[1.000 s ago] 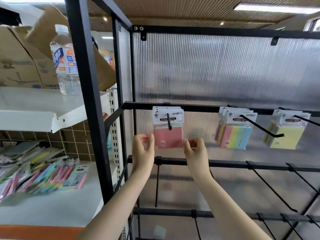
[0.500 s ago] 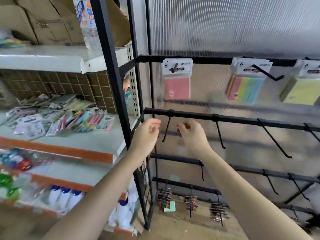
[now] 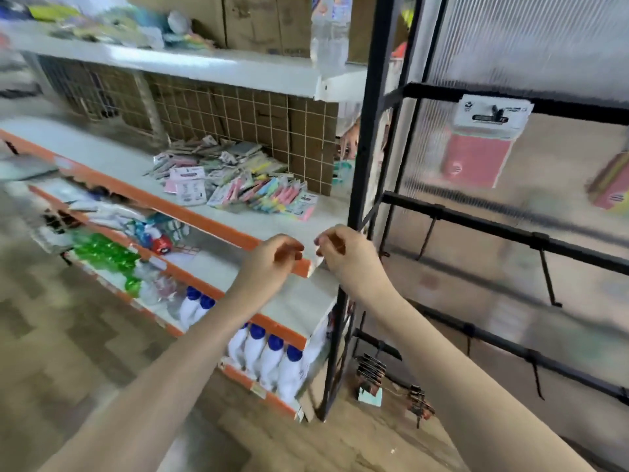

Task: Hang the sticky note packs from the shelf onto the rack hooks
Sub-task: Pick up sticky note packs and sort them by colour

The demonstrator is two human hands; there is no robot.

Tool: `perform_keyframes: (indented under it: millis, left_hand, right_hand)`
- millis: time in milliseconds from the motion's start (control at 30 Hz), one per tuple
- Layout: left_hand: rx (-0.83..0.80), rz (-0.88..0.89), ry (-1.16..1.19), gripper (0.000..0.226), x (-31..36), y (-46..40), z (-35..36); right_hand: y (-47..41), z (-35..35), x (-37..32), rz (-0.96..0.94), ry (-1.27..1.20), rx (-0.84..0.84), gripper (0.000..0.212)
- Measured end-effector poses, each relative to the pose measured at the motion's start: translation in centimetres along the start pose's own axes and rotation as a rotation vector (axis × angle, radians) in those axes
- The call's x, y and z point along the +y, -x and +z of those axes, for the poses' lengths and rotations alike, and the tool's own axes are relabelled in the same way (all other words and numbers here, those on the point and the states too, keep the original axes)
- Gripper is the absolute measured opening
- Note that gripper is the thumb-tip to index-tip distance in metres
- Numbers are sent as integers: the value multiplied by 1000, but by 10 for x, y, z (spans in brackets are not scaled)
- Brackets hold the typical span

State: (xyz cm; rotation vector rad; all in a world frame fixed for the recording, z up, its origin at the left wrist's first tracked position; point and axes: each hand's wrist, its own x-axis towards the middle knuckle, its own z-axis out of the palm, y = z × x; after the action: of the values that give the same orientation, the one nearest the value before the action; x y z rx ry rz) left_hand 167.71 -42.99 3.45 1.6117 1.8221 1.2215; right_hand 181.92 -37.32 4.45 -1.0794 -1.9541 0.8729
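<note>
Both hands are hovering in front of the near corner of the middle shelf (image 3: 272,219), holding nothing. Left hand (image 3: 272,258) is sitting with fingers loosely curled inward, thumb and fingertips close together but gripping nothing. Right hand (image 3: 343,252) is mirroring it just beside, fingers likewise curled loosely and carrying nothing, knuckles near the black upright of the rack (image 3: 366,165). The two hands are lying close together but apart. Loose sticky note packs (image 3: 238,178) are lying in a heap on the middle shelf, well beyond the hands, against the brown gridded back panel; pink, yellow, green and blue edges are showing among white header cards. One pink pack (image 3: 476,158) is hanging on a hook (image 3: 495,112) of the rack's upper bar, in front of the ribbed translucent panel. Another pack (image 3: 611,185) is partly showing at the right edge, its hook out of view. Bare hooks (image 3: 548,277) are hanging from the next bar down. White bottles with blue caps (image 3: 269,359) are standing on the lowest shelf. Cardboard boxes (image 3: 265,22) are sitting on the top shelf. Much of the view is motion-blurred, so print on the packs is not legible.
</note>
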Motion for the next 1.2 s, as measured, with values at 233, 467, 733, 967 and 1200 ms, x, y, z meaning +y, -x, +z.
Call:
perform_keyframes:
  millis: [233, 467, 733, 967, 1200]
  left_hand:
    - [38, -123, -52, 32, -83, -15, -89]
    - [65, -198, -161, 19, -166, -42, -197]
    - [92, -321, -200, 24, -233, -67, -280]
    - [98, -357, -198, 23, -282, -113, -296]
    - [70, -295, -202, 24, -324, -200, -291]
  right_hand:
    - [-57, 111, -32, -49, 101, -133, 19]
    - [-121, 225, -68, -34, 235, -234, 22]
    - [-178, 318, -91, -12, 281, -265, 20]
    - [-233, 366, -83, 23, 308, -299, 15]
    - [-319, 395, -40, 103, 448, -271, 36]
